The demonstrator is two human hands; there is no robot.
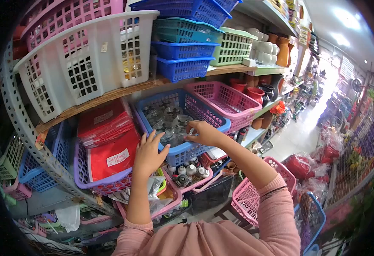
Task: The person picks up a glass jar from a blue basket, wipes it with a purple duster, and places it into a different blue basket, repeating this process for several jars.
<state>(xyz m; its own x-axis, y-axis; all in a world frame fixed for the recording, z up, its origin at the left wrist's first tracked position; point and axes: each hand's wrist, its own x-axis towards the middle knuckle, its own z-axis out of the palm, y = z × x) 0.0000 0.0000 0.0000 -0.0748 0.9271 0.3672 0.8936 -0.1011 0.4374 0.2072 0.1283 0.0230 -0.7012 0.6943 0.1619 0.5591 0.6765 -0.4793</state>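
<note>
A blue basket (181,150) on the shelf holds several round clear plastic containers (172,114). My left hand (150,154) is at the basket's near left edge, its fingers spread and its fingertips near the containers. Over the right part of the basket is my right hand (204,133), fingers bent with thumb and index close together at a clear container; whether it grips that one is hard to make out. A purple basket (84,177) with red packets (106,158) and a handwritten label stands left of the blue one.
Above are a white basket (106,55) and stacked blue baskets (182,68) on a wooden shelf edge (148,87). A pink basket (225,102) adjoins on the right. Bottles (191,170) stand below. Another pink basket (246,198) is lower right, beside the aisle floor (291,132).
</note>
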